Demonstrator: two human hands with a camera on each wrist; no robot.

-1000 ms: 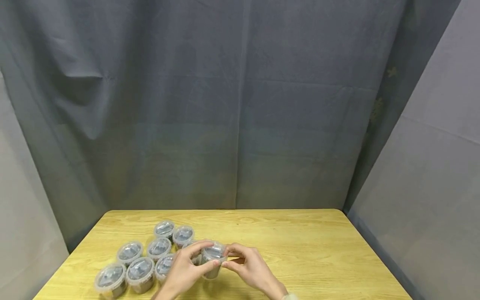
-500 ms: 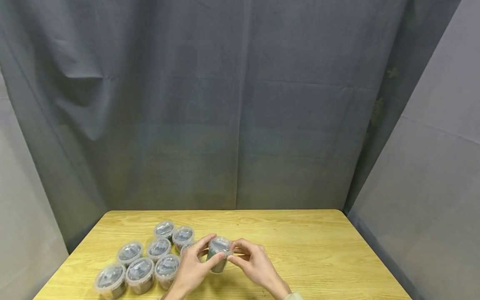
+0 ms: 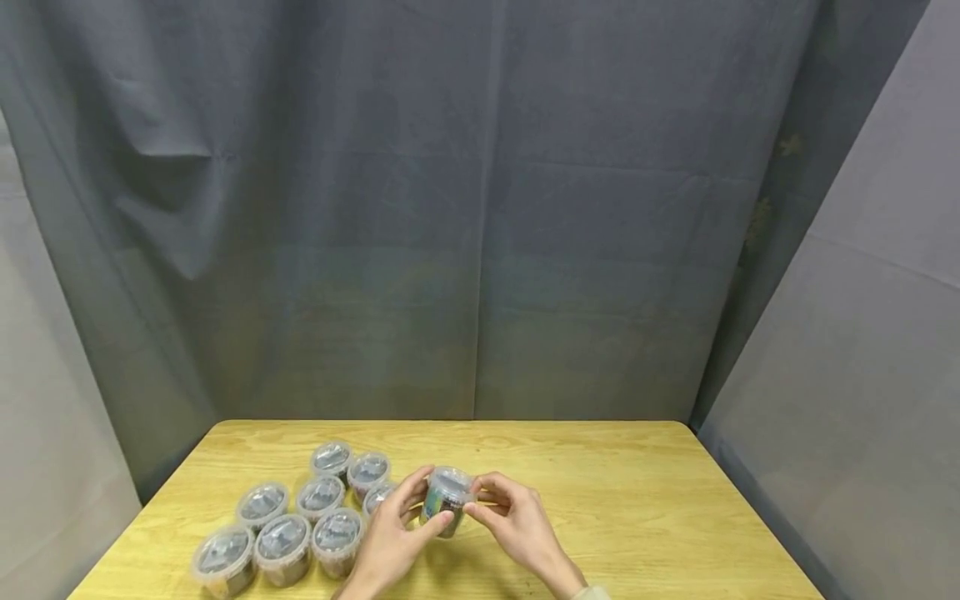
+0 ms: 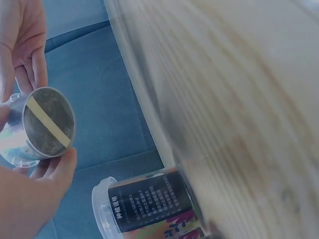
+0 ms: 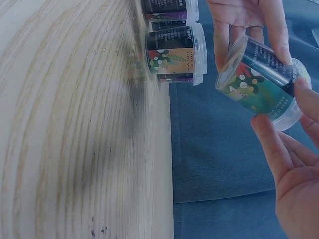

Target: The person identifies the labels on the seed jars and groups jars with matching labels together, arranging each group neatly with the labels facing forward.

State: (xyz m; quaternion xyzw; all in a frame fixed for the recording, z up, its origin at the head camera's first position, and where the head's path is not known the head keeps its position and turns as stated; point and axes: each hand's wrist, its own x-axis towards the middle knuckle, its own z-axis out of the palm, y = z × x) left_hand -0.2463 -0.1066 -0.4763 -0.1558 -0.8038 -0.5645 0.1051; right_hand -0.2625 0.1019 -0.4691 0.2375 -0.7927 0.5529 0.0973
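The small round clear-plastic tub [image 3: 450, 495], teal-and-black labelled, is held above the yellow wood-grain table [image 3: 600, 500] in the head view, matching lidded tubs [image 3: 282, 542] toward nine o'clock. The left hand [image 3: 393, 533] grips it from eight o'clock; the right hand [image 3: 517, 525] pinches it from three.

The left wrist view shows a pale strip [image 4: 48, 122] across its base; the wall looks thin, stiff, slick.

In the right wrist view, fingers are near the translucent lid [image 5: 289, 117]. Probably light; best held round the wall, since squeezing the lid might loosen it.

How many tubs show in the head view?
9: one held tub between left hand and right hand; on the table, three nearest, three behind, two farthest. More may be hidden.
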